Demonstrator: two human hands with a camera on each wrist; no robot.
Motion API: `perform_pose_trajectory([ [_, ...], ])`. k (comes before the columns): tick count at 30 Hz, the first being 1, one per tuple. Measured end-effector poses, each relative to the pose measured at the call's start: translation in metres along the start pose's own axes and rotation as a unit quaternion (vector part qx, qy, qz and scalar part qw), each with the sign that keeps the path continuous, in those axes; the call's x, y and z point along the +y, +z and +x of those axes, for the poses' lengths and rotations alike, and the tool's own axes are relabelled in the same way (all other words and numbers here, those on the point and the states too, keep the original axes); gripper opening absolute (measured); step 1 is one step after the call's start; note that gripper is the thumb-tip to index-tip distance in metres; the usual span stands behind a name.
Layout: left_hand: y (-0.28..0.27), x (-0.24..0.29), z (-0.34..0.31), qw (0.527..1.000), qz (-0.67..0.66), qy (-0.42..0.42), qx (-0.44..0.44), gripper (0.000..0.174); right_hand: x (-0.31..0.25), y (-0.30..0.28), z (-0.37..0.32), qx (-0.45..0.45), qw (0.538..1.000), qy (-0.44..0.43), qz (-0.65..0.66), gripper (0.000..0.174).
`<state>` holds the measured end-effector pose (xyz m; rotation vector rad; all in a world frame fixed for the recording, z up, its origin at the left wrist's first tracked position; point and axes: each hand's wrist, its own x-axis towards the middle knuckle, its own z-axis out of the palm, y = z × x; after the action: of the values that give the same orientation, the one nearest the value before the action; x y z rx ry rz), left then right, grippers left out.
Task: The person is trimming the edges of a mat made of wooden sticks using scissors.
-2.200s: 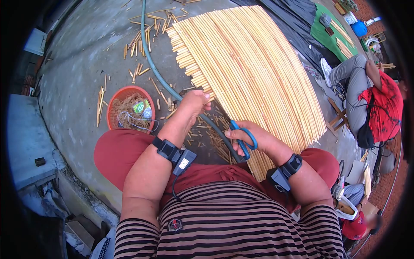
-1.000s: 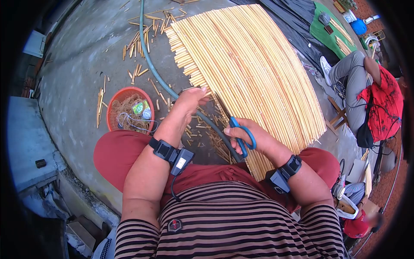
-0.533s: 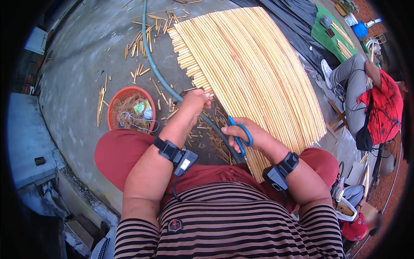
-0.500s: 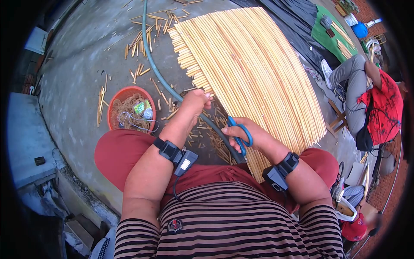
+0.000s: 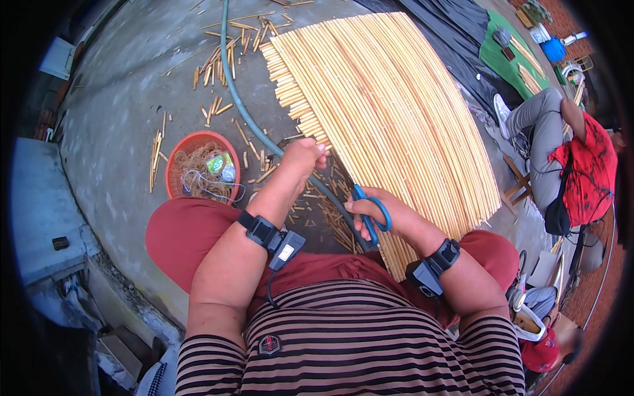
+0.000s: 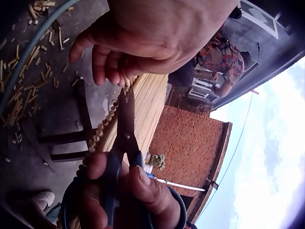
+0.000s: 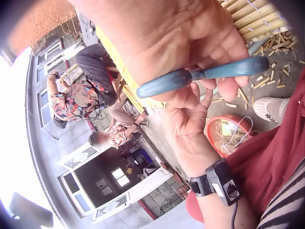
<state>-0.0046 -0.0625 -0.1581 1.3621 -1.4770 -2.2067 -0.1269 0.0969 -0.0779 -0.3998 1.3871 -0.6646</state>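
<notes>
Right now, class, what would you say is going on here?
A seated person holds blue-handled scissors in the right hand, blades toward the edge of a mat of pale sticks. The left hand pinches at that edge, near the blade tips. Short stick pieces lie scattered near an orange basket.

The right hand (image 7: 190,40) grips the blue handles of the scissors (image 7: 167,83), their loops across its palm and fingers. Just below is the left hand (image 7: 187,121), with a black box (image 7: 226,183) strapped at its wrist. A mat of sticks (image 7: 252,18) fills the top right corner; short cut pieces (image 7: 262,82) lie on the floor near a white shoe (image 7: 268,108). A red basket (image 7: 211,136) holds twine (image 7: 222,139) beside dark red trousers (image 7: 259,160). Two people in patterned shirts sit at left.
</notes>
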Motion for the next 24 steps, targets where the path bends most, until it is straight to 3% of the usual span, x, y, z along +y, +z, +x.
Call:
perform_pose_trajectory([
  [7,0.001,0.001,-0.003,1.0,-0.001,0.008,-0.004,0.018,-0.002,-0.001,0.003,-0.003,1.0,0.002,0.018,0.027],
  [16,-0.001,0.001,-0.002,1.0,-0.006,-0.004,-0.013,0.018,-0.001,0.0,0.007,0.039,0.997,-0.021,-0.062,0.018],
  [24,0.0,0.011,-0.008,0.999,-0.016,-0.045,0.007,0.019,0.0,-0.003,0.003,0.021,0.995,-0.015,-0.098,0.021],
])
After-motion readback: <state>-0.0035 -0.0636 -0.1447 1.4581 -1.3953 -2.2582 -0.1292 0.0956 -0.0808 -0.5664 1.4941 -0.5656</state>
